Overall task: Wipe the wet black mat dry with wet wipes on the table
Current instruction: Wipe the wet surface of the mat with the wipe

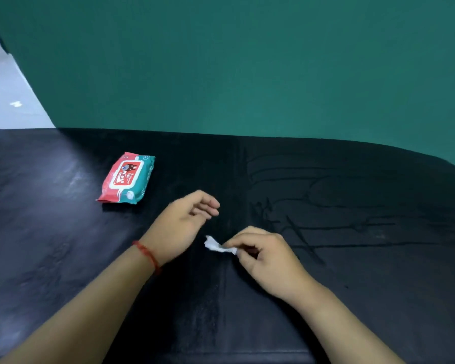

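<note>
Black mat point(352, 271) lies under the right hand point(268, 261), pinching a crumpled wipe point(216, 245) (left hand point(181, 224) loose, empty).

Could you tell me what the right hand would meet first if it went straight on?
Probably the left hand, near its wrist, the wet wipe pinched in the right hand touching first; depth is unclear.

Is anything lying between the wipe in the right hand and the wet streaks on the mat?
Nothing visible: only bare mat lies between the wipe and the streaks; the pack sits far left.
</note>
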The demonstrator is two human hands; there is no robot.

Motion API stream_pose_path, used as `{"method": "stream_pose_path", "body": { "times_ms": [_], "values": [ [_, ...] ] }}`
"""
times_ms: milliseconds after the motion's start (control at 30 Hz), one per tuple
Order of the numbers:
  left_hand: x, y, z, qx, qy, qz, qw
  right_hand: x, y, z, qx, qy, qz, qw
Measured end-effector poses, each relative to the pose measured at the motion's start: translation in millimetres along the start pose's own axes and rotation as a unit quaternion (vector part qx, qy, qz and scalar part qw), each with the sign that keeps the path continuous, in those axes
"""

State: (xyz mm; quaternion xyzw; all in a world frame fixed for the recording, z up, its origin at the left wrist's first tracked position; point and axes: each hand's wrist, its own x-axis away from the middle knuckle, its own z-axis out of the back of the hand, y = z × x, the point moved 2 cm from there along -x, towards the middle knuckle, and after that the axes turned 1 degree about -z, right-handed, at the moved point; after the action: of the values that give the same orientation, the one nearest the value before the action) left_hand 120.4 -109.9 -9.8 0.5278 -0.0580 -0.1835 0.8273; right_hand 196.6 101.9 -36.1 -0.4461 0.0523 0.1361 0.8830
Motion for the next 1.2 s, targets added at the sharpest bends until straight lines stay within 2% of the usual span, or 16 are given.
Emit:
{"method": "stream_pose_path", "body": {
  "times_ms": [67, 133, 200, 300, 400, 500, 633, 700, 767, 800, 867, 933, 1000, 1200],
  "values": [
    [34, 8, -5, 0.000, -0.052, -0.011, 0.999, -2, 4, 4, -0.118, -0.005, -0.081, 0.990],
    [53, 10, -13, -0.036, -0.072, -0.019, 0.997, -5, 4, 4, -0.234, -0.024, -0.137, 0.962],
    [60, 10, -23, -0.062, -0.043, -0.013, 0.997, -8, 2, 6, -0.293, -0.020, -0.160, 0.942],
    [62, 8, -30, -0.047, 0.032, 0.020, 0.998, -10, 2, 6, -0.325, -0.015, -0.176, 0.929],
    [65, 1, -29, 0.024, 0.084, 0.058, 0.995, -8, 7, 8, -0.301, -0.011, -0.166, 0.939],
    [66, 2, -31, 0.049, 0.080, 0.075, 0.993, -5, 8, 11, -0.269, -0.058, -0.154, 0.949],
    [66, 9, -41, -0.043, 0.083, 0.070, 0.993, -4, 5, 9, -0.142, -0.100, -0.105, 0.979],
    [63, 9, -43, -0.144, 0.086, 0.044, 0.985, -5, 7, 10, -0.097, -0.088, -0.100, 0.986],
    [61, 9, -44, -0.270, 0.113, 0.007, 0.956, -7, 10, 14, -0.085, -0.071, -0.087, 0.990],
    [63, 11, -46, -0.308, 0.131, -0.008, 0.942, -8, 13, 17, -0.094, -0.042, -0.085, 0.991],
    [68, 15, -55, -0.333, 0.146, -0.045, 0.930, -11, 22, 27, -0.125, 0.066, -0.115, 0.983],
    [77, 17, -71, -0.345, 0.128, -0.076, 0.927, -12, 32, 37, -0.164, 0.157, -0.175, 0.958],
    [86, 12, -86, -0.363, 0.100, -0.063, 0.924, -12, 36, 39, -0.188, 0.187, -0.215, 0.940],
    [100, 9, -101, -0.417, -0.028, 0.036, 0.908, -12, 34, 33, -0.086, 0.140, -0.202, 0.965]
  ]
}}
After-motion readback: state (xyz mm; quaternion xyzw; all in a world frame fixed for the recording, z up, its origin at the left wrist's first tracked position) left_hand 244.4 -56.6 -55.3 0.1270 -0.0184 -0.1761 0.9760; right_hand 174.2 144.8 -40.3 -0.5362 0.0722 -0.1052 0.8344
